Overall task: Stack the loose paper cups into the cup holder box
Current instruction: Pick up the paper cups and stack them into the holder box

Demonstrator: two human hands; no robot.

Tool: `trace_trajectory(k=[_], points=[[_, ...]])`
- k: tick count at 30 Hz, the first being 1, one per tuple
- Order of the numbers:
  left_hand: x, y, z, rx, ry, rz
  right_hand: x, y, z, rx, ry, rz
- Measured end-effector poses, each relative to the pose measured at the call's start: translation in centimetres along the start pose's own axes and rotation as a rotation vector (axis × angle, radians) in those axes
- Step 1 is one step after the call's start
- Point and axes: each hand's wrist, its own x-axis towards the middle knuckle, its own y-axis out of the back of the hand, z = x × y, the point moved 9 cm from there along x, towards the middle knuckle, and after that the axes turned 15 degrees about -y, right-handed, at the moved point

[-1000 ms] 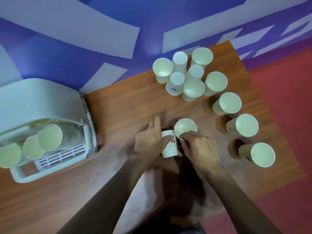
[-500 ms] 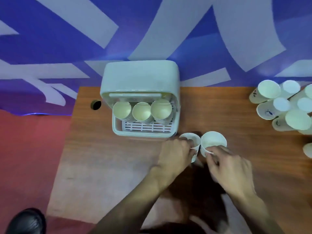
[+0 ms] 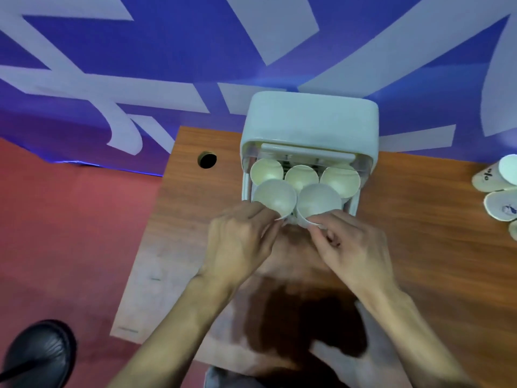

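Note:
The pale green cup holder box (image 3: 309, 119) stands at the back of the wooden table (image 3: 419, 233), its open front facing me. Three stacks of paper cups (image 3: 301, 176) lie side by side inside it. My left hand (image 3: 237, 242) grips a white paper cup (image 3: 275, 196) by its rim in front of the left stack. My right hand (image 3: 349, 247) pinches a second cup (image 3: 319, 201) by its rim, in front of the middle and right stacks. Both cups are tipped with their mouths toward me.
Several loose paper cups (image 3: 500, 203) sit at the table's right edge, partly cut off. A round cable hole (image 3: 207, 159) lies left of the box. A black shoe (image 3: 39, 351) stands on the red floor at lower left. A blue and white wall rises behind.
Both hands carried their cups from the table surface up and forward to the box's open front, and tipped them on their sides. The camera view swung left.

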Motion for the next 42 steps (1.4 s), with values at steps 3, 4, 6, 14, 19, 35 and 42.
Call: trace_trajectory(k=[3, 4, 6, 14, 19, 35, 42], points=[[-0.1, 0.6, -1.6, -0.022, -0.041, 0.110, 1.0, -1.5, -0.6, 0.067, 0.030, 0.002], [-0.1, 0.5, -2.1, -0.029, -0.046, 0.129, 1.3, -1.9, -0.7, 0.066, 0.037, 0.009], [-0.3, 0.0, -2.9, -0.049, -0.053, 0.142, 1.8, -2.6, -0.8, 0.037, 0.064, 0.040], [-0.7, -1.9, -3.9, -0.092, -0.107, 0.173, 2.2, -3.9, 0.2, -0.042, 0.111, 0.125], [-1.0, -3.5, -4.4, -0.073, -0.112, 0.141, 2.6, -5.4, 1.2, -0.077, 0.067, 0.105], [-0.2, -5.2, -6.0, -0.085, -0.035, 0.116, 4.7, -7.5, 1.0, -0.120, -0.109, -0.012], [0.9, -7.8, -6.6, -0.049, -0.062, -0.050, 5.2, -8.5, 1.3, -0.188, -0.163, -0.058]])
